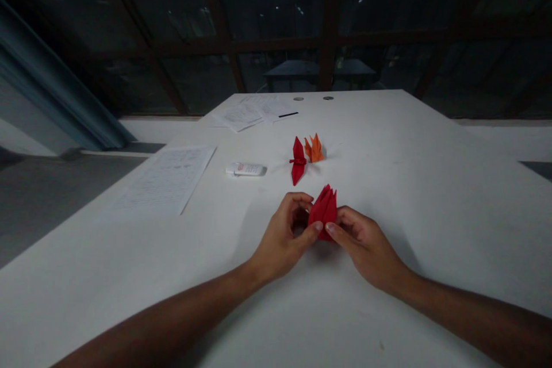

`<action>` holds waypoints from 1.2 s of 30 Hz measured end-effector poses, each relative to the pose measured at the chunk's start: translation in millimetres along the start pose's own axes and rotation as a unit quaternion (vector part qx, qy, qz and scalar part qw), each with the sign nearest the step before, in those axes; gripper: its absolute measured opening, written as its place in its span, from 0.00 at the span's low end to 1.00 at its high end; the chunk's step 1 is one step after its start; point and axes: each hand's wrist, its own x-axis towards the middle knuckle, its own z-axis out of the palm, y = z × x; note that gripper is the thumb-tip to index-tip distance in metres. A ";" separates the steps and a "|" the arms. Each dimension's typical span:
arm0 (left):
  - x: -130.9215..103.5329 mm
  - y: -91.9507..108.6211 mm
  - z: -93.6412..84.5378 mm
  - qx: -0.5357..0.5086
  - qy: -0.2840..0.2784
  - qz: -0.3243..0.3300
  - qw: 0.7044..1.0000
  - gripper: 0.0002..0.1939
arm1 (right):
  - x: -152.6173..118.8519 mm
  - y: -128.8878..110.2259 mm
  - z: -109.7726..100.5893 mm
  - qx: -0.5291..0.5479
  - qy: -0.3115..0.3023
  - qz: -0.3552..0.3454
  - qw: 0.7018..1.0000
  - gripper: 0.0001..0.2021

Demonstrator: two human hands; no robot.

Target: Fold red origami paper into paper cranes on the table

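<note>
Between my two hands is a red folded origami paper [324, 210], its several pointed tips facing up and away from me. My left hand [290, 236] grips its left side, with the thumb pressed on the front near the lower edge. On the right side, my right hand [364, 241] holds the same paper, its thumb close to the left one; its other fingers are partly hidden behind the fold. Just beyond stand a finished-looking red paper crane [297, 162] with spread wings and an orange origami piece [315, 148] beside it.
A white eraser-like object [245, 169] lies left of the crane on the white table [431, 213]. Printed sheets [166, 181] are at the left, more papers [248, 114] and a black pen [288, 115] farther back. Two round grommets [328, 98] sit near the far edge, before dark windows.
</note>
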 end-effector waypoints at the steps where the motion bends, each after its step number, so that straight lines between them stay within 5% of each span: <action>1: 0.7 0.2 -0.2 -0.012 -0.004 -0.014 1.000 0.19 | -0.4 0.2 -0.4 -0.005 -0.005 0.002 1.000 0.10; 8: 6.1 -2.2 -1.9 -0.092 -0.028 -0.060 0.994 0.24 | 9.0 -11.7 -22.6 -0.073 0.076 -0.095 0.990 0.17; 14: 6.0 -2.5 -4.6 -0.107 -0.064 -0.067 0.990 0.32 | 17.9 -25.9 -40.3 -0.244 0.023 -0.187 0.951 0.12; 27: 5.7 -1.9 -6.3 -0.073 -0.094 -0.060 0.991 0.37 | 27.0 -25.5 -59.4 -0.348 -0.049 -0.319 0.880 0.10; 32: 6.4 -3.6 -6.5 -0.073 -0.088 -0.058 0.992 0.35 | 28.0 -28.7 -60.1 -0.346 -0.054 -0.314 0.882 0.06; 36: 6.3 -4.6 -6.2 -0.076 -0.075 -0.059 0.993 0.34 | 25.5 -32.8 -55.7 -0.294 -0.033 -0.260 0.919 0.05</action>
